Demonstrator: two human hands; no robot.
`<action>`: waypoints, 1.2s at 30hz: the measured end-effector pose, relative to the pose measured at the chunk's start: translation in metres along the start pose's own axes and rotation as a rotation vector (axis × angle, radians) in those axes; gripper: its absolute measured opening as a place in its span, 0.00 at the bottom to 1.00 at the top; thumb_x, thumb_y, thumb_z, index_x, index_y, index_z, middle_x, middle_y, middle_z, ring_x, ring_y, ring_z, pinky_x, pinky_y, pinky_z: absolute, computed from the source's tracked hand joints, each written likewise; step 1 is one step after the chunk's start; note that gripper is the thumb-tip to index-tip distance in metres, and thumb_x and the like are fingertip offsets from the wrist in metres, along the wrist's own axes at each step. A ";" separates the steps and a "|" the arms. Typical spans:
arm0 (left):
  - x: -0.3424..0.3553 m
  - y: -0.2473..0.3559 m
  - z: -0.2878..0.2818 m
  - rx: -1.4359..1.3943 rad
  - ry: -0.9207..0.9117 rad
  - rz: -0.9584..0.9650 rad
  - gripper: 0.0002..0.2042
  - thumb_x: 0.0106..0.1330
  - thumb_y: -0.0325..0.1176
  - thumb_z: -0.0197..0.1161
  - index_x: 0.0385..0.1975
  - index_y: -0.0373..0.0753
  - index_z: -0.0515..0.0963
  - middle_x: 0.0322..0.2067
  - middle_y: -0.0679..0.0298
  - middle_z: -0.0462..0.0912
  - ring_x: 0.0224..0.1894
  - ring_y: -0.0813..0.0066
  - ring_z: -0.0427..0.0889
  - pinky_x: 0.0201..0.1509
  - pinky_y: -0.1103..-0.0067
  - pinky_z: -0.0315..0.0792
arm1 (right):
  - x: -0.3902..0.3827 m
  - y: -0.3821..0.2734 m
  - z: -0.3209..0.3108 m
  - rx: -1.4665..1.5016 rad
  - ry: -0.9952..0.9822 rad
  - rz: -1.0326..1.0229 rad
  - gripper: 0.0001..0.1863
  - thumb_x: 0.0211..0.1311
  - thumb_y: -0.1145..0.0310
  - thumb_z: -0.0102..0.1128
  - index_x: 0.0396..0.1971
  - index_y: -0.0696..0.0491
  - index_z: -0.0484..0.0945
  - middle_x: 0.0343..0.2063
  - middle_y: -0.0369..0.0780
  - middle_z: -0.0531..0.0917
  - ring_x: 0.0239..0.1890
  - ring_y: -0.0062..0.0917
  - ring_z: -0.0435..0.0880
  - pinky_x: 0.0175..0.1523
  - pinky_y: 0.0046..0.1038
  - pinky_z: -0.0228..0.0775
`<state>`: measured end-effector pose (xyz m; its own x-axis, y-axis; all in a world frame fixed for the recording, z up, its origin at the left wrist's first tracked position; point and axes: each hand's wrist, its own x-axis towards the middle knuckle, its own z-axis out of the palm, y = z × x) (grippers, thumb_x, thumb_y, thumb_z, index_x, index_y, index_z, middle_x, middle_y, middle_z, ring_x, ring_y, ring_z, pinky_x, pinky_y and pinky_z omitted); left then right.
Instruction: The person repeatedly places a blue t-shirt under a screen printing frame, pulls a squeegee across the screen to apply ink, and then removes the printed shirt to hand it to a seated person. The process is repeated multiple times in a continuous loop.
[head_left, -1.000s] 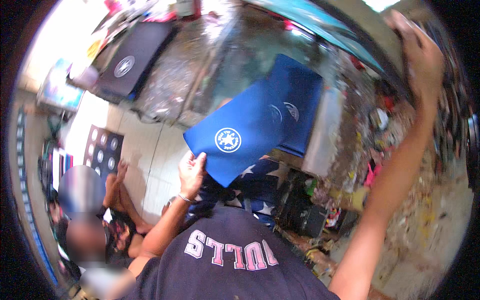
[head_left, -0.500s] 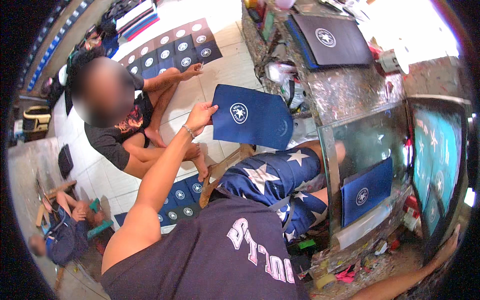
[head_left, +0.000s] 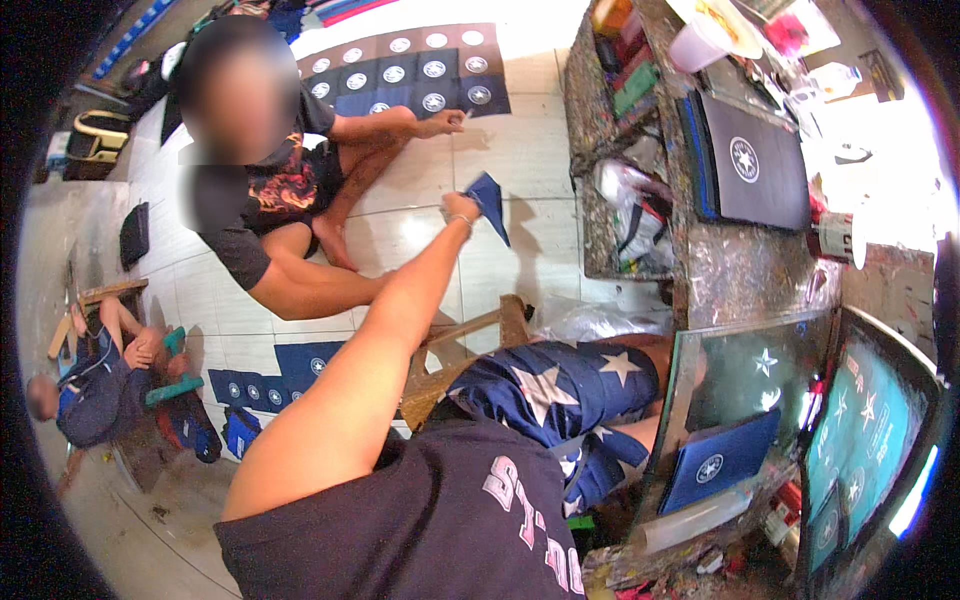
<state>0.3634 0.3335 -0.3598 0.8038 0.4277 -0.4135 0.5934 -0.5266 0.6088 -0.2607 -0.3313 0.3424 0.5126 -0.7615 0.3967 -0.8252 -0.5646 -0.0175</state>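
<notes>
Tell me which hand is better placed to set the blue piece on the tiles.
Left, I'd say: the left hand holds the blue piece, its arm stretched out over the tiles. The right hand is out of view.

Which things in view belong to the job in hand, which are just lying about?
Likely the job:
dark-blue thin sheet, in the left hand
blue flat stack, white round emblem, on the glass panel
dark-framed teal screen

Likely just lying about:
pale pink tapered cup
white-and-red cylindrical container
crumpled clear plastic
</notes>
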 end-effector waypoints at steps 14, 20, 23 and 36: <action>-0.081 -0.155 -0.005 -0.467 0.154 -0.687 0.11 0.66 0.30 0.58 0.43 0.34 0.81 0.41 0.52 0.84 0.44 0.62 0.84 0.44 0.69 0.77 | 0.015 -0.019 -0.032 -0.046 -0.043 0.060 0.30 0.76 0.50 0.42 0.61 0.61 0.71 0.58 0.50 0.75 0.61 0.37 0.70 0.68 0.35 0.56; -0.120 -0.180 0.000 0.311 -0.241 -0.330 0.18 0.63 0.32 0.59 0.53 0.36 0.79 0.52 0.48 0.81 0.55 0.53 0.81 0.58 0.64 0.75 | 0.022 -0.036 -0.030 -0.054 -0.048 0.058 0.30 0.75 0.49 0.43 0.59 0.61 0.72 0.55 0.51 0.76 0.59 0.38 0.72 0.66 0.36 0.58; -0.098 -0.161 0.006 0.288 -0.363 -0.121 0.24 0.62 0.33 0.59 0.60 0.39 0.75 0.56 0.46 0.80 0.60 0.50 0.79 0.63 0.61 0.73 | 0.024 -0.040 -0.022 -0.053 -0.044 0.056 0.30 0.75 0.48 0.43 0.58 0.61 0.73 0.54 0.51 0.77 0.57 0.38 0.73 0.65 0.36 0.59; -0.100 0.007 -0.001 0.253 -0.418 0.468 0.18 0.66 0.39 0.60 0.51 0.37 0.81 0.42 0.48 0.85 0.47 0.50 0.85 0.53 0.61 0.77 | 0.029 -0.054 0.004 0.046 0.001 -0.041 0.31 0.73 0.46 0.45 0.54 0.62 0.75 0.48 0.54 0.80 0.52 0.39 0.76 0.61 0.37 0.63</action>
<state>0.2873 0.2880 -0.3131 0.8972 -0.1806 -0.4030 0.1297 -0.7645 0.6314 -0.1998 -0.3241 0.3513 0.5456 -0.7371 0.3988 -0.7916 -0.6095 -0.0438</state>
